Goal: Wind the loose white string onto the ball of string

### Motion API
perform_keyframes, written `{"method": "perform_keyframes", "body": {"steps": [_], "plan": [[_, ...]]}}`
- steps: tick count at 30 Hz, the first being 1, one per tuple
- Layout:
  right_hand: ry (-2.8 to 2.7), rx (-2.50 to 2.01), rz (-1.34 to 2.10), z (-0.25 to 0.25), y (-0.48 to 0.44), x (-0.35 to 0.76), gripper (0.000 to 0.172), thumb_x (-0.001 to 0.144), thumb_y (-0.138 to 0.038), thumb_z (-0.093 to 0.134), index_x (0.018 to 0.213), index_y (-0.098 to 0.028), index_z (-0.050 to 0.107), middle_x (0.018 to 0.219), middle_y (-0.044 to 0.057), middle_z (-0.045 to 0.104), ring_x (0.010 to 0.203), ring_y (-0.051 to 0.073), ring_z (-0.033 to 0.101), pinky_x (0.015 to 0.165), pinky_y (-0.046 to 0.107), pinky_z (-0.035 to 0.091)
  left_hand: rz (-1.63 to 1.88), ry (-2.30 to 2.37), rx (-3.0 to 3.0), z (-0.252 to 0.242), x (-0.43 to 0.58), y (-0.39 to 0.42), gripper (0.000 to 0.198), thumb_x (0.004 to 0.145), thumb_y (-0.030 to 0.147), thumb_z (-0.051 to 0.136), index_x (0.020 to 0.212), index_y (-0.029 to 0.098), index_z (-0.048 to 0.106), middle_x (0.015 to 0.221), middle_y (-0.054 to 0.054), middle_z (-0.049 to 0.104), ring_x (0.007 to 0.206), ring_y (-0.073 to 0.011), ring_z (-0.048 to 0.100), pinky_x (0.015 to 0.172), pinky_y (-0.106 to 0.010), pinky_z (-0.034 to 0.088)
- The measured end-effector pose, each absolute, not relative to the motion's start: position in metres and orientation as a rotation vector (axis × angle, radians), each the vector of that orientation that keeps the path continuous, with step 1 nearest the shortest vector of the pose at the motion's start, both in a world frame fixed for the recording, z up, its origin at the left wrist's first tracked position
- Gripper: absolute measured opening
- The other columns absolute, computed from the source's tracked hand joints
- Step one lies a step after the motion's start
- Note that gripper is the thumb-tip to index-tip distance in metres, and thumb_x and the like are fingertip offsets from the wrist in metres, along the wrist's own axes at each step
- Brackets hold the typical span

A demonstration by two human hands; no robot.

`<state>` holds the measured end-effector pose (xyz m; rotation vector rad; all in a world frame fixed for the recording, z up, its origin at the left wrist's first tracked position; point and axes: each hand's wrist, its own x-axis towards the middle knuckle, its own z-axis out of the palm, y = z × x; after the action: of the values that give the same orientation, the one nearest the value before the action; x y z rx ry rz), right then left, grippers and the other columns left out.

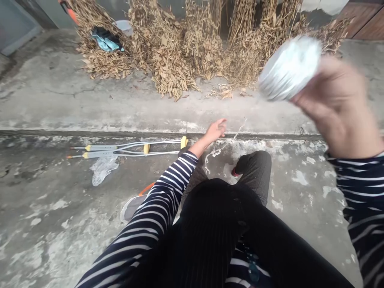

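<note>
My right hand (342,104) is raised at the upper right, its fingers wrapped round a shiny whitish roll (291,66). The roll looks like plastic twine, but it is blurred by motion. My left hand (216,130) reaches forward, low over the edge of the concrete step, its fingers apart and partly bent; nothing shows in it. A thin white strand (216,153) runs crookedly near that hand, from the step down to the ground between my legs. Whether it joins the roll cannot be seen.
Bundles of dried leafy stalks (174,52) lean along the wall on the concrete step (120,108). A dark and light-blue cloth (108,40) lies on them. Crutches with yellow pads (129,150) lie left of me, beside a clear plastic bag (103,168) and a grey item (130,208).
</note>
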<state>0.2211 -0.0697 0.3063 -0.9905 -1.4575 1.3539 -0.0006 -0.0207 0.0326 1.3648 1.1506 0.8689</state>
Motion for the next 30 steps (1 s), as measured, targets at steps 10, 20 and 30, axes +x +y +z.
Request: {"method": "perform_keyframes", "body": {"steps": [10,20,30], "plan": [[-1.434,-1.002,1.545,0.221,-0.056,0.177,0.036,0.073,-0.025,0.076,0.109,-0.024,0.073,0.097,0.004,0.072,0.099,0.024,0.068,0.083,0.038,0.063,1.043,0.922,1.127,0.074,0.033,-0.056,0.028,0.096,0.040,0.066,0.092,0.013,0.065,0.080,-0.007,0.074,0.073,-0.0145,0.070,0.065,-0.026,0.060],[-1.228,-1.008,1.630,0.162,-0.052,0.209,0.044,0.066,-0.038,0.075,0.106,-0.023,0.068,0.103,0.010,0.073,0.109,0.033,0.069,0.088,0.052,0.063,0.785,0.952,1.119,0.038,-0.008,-0.064,0.033,0.106,0.047,0.049,0.101,0.014,0.057,0.062,0.000,0.067,0.045,-0.0101,0.061,0.049,-0.020,0.048],[-1.305,-1.035,1.427,0.155,-0.069,0.215,0.054,0.068,-0.037,0.072,0.122,-0.028,0.069,0.115,0.007,0.073,0.109,0.031,0.068,0.081,0.045,0.062,0.410,1.171,1.547,0.001,-0.018,-0.088,0.027,0.101,0.030,0.053,0.078,0.017,0.062,0.062,0.000,0.066,0.049,-0.0109,0.059,0.054,-0.020,0.043]]}}
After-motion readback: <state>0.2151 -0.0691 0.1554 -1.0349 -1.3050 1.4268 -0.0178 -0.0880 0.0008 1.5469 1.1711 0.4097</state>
